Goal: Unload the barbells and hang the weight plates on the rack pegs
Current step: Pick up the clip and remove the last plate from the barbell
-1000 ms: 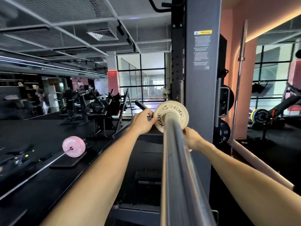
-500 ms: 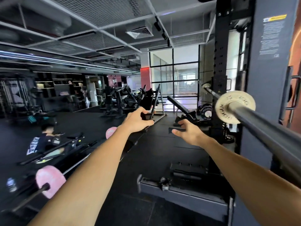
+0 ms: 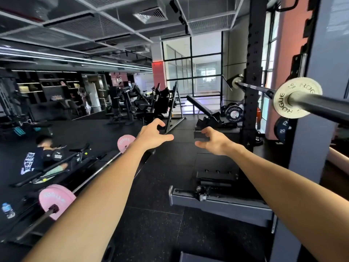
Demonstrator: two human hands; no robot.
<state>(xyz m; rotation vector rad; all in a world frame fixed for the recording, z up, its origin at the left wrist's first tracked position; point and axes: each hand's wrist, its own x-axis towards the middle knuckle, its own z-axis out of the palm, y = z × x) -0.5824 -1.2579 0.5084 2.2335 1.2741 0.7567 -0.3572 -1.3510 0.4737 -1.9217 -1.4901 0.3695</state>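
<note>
A racked barbell crosses the upper right, carrying a small cream ROGUE plate near me and a second cream plate at its far end. My left hand and my right hand are stretched out in mid-air to the left of that bar, fingers apart, holding nothing and touching nothing. On the floor at left lies another barbell with a pink plate close to me and a pink plate farther off.
The black rack upright and a grey column stand at right, with stored black plates and a 20 plate low on the rack. A bench sits behind. A person lies on the floor at left beside a water bottle.
Both hands came off the cream plate on the racked bar and now hang open in the air. My view swung left, so the bar sits at the far right.
</note>
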